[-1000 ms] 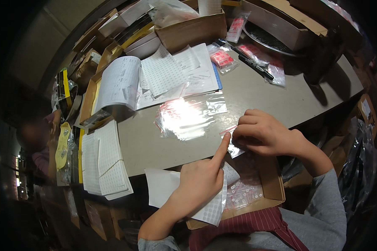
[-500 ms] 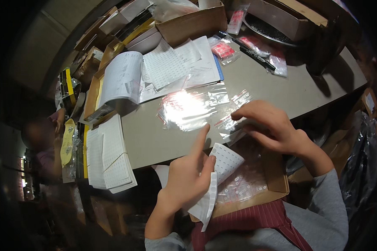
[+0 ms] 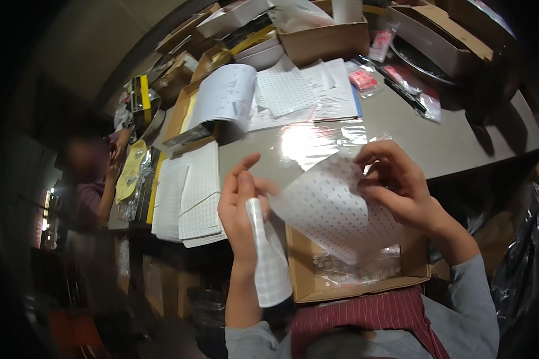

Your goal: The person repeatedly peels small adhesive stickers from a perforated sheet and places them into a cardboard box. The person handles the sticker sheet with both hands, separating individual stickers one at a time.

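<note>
A white sheet of small printed labels (image 3: 329,203) spans the space between my hands, bent and tilted over the open cardboard box. My right hand (image 3: 398,194) pinches its upper right edge between thumb and fingers. The sheet's left side is at my left hand (image 3: 238,206), whose thumb and fingers close on it; the fingertips are partly blurred. A pale curled part of the sheet (image 3: 266,257) hangs down along my left wrist. Inside the cardboard box (image 3: 359,292) at my lap lie clear bags with small white round pieces. Behind the sheet, clear zip bags (image 3: 308,143) glare on the table.
Stacked label sheets (image 3: 188,197) lie at the table's left edge. Further back are an open booklet (image 3: 224,99), loose papers (image 3: 287,93), a black marker (image 3: 404,96) and red-printed bags (image 3: 364,79). Boxes line the rear. Another person's hand (image 3: 117,155) is at far left.
My right hand has left the clear bags and now grips the label sheet, which is spread open. My left hand has moved left and up, and the view has shifted.
</note>
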Demonstrator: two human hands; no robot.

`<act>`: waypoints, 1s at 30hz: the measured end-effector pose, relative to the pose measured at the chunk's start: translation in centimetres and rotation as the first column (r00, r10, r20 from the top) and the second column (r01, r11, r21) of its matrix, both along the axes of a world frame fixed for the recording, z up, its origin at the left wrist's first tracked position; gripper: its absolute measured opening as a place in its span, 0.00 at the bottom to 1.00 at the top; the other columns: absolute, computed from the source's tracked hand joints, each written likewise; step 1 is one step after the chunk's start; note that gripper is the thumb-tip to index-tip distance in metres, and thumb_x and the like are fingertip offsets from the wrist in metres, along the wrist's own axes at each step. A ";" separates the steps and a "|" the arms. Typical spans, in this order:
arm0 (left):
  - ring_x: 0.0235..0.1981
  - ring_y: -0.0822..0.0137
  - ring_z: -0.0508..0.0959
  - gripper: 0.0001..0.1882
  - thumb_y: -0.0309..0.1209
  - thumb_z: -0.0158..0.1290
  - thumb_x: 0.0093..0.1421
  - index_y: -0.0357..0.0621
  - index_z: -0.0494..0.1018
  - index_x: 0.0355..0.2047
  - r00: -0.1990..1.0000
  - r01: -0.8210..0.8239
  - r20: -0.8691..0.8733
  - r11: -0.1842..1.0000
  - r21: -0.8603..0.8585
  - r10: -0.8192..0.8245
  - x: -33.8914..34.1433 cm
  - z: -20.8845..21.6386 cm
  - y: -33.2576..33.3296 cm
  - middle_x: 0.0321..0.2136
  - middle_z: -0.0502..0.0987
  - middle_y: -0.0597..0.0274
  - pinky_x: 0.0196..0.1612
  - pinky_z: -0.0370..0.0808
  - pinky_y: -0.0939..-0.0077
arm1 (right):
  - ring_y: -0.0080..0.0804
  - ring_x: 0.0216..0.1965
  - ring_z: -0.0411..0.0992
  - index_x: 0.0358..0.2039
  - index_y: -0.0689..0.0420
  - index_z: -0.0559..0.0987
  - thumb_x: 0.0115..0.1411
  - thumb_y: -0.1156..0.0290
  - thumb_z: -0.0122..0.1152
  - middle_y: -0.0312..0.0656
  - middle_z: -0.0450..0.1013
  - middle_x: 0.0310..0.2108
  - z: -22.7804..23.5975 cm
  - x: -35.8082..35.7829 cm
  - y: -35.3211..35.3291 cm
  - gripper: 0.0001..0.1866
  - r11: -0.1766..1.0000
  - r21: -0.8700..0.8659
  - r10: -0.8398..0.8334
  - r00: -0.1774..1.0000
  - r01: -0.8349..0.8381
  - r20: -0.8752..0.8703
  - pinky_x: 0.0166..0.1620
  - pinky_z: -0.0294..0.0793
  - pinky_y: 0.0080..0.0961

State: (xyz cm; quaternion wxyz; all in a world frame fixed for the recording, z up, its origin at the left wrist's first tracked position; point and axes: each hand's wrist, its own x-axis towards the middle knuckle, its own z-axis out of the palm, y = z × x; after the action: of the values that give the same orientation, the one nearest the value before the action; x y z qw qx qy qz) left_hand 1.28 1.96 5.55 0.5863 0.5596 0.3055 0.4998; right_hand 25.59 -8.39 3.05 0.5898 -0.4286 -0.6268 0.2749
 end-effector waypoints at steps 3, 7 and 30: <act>0.12 0.87 0.62 0.21 0.40 0.44 0.77 0.35 0.68 0.58 0.983 -0.034 0.175 0.988 -0.152 0.061 -0.5 0.2 1.0 0.23 0.75 0.67 0.14 0.52 0.89 | 0.24 0.45 0.72 0.52 0.60 0.76 0.58 0.83 0.56 0.44 0.72 0.48 1.2 -0.8 -0.2 0.20 0.997 0.050 0.050 0.999 -0.051 0.019 0.43 0.74 0.21; 0.11 0.83 0.64 0.27 0.47 0.47 0.75 0.34 0.67 0.58 0.971 0.062 0.241 0.976 -0.211 -0.010 -2.0 -0.9 2.8 0.26 0.79 0.60 0.13 0.56 0.86 | 0.27 0.42 0.71 0.41 0.64 0.81 0.54 0.85 0.51 0.44 0.70 0.46 2.3 -1.8 0.5 0.15 0.983 0.184 -0.012 0.995 -0.007 0.099 0.47 0.72 0.22; 0.32 0.78 0.73 0.20 0.39 0.45 0.77 0.36 0.64 0.59 0.923 -0.375 0.212 0.870 0.320 0.320 1.6 3.1 1.9 0.26 0.78 0.61 0.43 0.66 0.82 | 0.41 0.42 0.75 0.53 0.69 0.77 0.59 0.74 0.69 0.53 0.68 0.51 0.9 -6.5 0.9 0.22 0.979 0.138 0.083 0.911 -0.150 0.404 0.44 0.76 0.31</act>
State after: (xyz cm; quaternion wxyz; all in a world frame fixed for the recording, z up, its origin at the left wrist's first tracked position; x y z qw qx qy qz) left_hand 2.89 3.86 8.69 0.3973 0.5519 0.2605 0.6853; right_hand 19.08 -7.46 3.93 0.4670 -0.3862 -0.7783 0.1643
